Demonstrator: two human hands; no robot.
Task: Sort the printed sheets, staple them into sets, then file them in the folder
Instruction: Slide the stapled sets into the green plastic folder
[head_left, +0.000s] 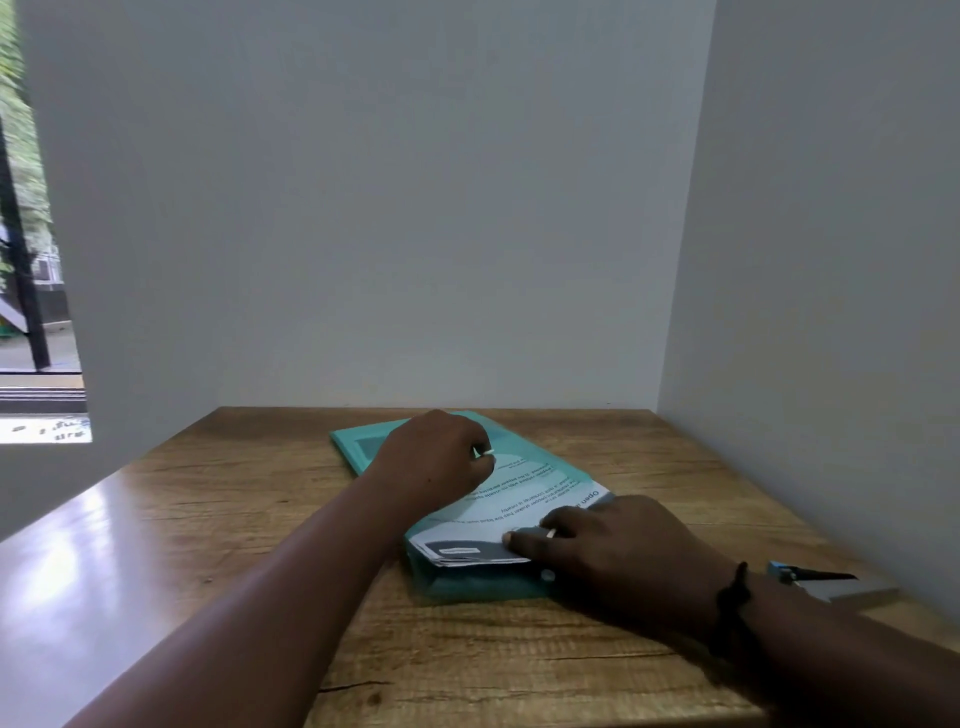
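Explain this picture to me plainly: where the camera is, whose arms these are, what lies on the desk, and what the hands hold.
There is one picture, taken by a camera worn on a person's head, looking forward and down. No machine is involved; the arms are that person's own. On the wooden desk lies a teal folder with a stack of printed sheets on it. The left hand rests curled on the sheets' far end. The right hand touches their near corner with its fingers; whether it pinches them is unclear. A stapler lies at the desk's right edge, untouched.
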